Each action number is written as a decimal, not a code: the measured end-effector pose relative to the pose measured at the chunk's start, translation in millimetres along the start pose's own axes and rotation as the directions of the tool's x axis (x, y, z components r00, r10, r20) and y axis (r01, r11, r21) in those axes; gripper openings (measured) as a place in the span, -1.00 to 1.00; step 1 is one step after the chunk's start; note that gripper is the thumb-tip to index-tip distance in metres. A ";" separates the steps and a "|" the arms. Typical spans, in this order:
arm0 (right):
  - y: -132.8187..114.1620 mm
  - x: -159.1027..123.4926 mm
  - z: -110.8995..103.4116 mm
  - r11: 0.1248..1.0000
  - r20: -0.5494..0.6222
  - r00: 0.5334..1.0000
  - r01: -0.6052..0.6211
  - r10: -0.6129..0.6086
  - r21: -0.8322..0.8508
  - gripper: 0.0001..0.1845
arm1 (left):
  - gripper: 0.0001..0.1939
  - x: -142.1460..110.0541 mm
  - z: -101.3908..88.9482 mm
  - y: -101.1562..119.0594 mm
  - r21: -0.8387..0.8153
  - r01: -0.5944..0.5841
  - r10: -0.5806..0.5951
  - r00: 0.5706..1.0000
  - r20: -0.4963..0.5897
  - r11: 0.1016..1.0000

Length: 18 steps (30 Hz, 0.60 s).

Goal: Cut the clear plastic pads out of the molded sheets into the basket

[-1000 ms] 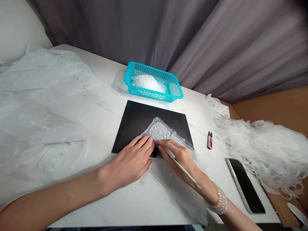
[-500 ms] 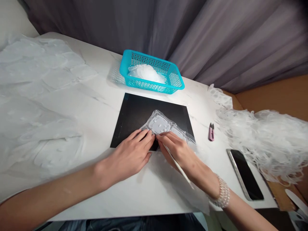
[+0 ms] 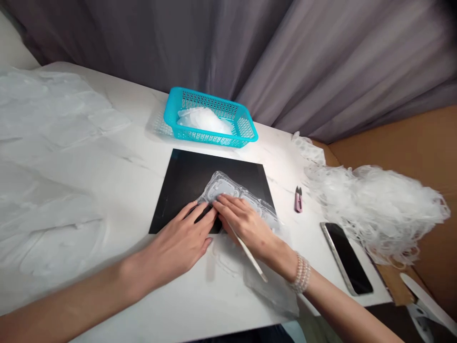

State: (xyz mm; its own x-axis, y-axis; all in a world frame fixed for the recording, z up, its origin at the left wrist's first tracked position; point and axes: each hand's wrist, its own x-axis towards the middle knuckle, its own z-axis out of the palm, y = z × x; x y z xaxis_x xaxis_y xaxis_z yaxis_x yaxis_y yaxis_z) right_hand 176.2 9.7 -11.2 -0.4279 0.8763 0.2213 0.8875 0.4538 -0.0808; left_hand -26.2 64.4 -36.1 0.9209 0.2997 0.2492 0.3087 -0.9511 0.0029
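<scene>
A clear plastic sheet with rounded molded panels (image 3: pixel 220 186) lies partly on a black mat (image 3: pixel 185 171). My left hand (image 3: pixel 191 233) rests with its fingers spread at the sheet's left edge, fingertips on the mat and plastic. Curled round a thin white pen-like tool (image 3: pixel 252 257), my right hand (image 3: pixel 246 221) presses its fingertips to the sheet beside the left fingers. The tool's tip is hidden under that hand; its back end slants toward me. Part of the clear sheet hangs over the white table below my right wrist.
Behind the mat stands a turquoise basket (image 3: pixel 210 139) holding white translucent pieces (image 3: pixel 203 120). More translucent sheets (image 3: pixel 53 109) cover the table's left. At right are pink thread snips (image 3: pixel 298 200), a phone (image 3: pixel 348 259) and a heap of stringy clear scraps (image 3: pixel 374 205).
My right hand has shifted forward and left over the sheet, its fingers now lying across a molded panel. The whole view has swung slightly, moving everything left.
</scene>
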 end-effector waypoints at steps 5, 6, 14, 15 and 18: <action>-5.0 4.8 -1.3 0.999 0.081 0.996 0.030 -0.028 -0.025 -0.61 | -0.57 -2.4 6.7 -1.6 -0.033 0.018 -0.021 0.997 -0.078 0.999; -6.9 6.7 -1.6 1.000 0.094 0.995 0.013 -0.013 0.005 -0.60 | -0.58 -2.9 8.3 -2.2 -0.048 0.019 -0.023 0.996 -0.085 0.999; 109.8 -10.6 -43.2 0.272 -0.019 0.583 -0.349 0.812 0.897 -0.83 | -0.54 -4.1 7.2 -5.0 -0.121 0.041 -0.051 0.996 -0.077 0.992; 137.3 -20.6 -55.2 0.206 -0.022 0.473 -0.340 0.881 0.917 -0.85 | -0.54 -3.6 5.6 -5.0 -0.129 0.044 -0.053 0.996 -0.066 0.991; 194.7 -55.9 -90.7 0.153 -0.048 0.322 -0.308 0.945 0.939 -0.81 | -0.54 -1.9 1.6 -6.5 -0.175 0.063 -0.073 0.996 -0.048 0.983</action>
State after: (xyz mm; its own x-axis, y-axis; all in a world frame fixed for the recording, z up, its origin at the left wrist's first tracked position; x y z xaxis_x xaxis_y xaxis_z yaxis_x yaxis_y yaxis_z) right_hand 388.4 34.4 48.8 0.7094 0.7036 0.0416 0.1067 -0.0489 -0.9931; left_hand -29.6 70.2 -38.1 0.8836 0.3640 0.2946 0.3199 -0.9286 0.1879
